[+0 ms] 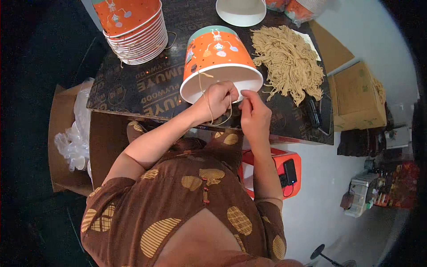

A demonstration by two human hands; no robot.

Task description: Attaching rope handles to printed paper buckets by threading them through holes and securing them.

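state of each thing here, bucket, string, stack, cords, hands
orange paper bucket: on its side, open mouth toward the person
string: thin loop at the rim, held in both hands
left hand: pinching the string at the rim
right hand: pinching the string
stack of buckets: nested, tilted
pile of tan cords: loose heap on the board

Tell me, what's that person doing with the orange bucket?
A person in a brown patterned top holds an orange paper bucket lying on its side on a dark plywood board. The left hand is at the bucket's white rim, with a thin tan string looped around it, and the right hand pinches the string beside it. A pile of tan strings lies to the right, and a stack of matching buckets stands at the left.
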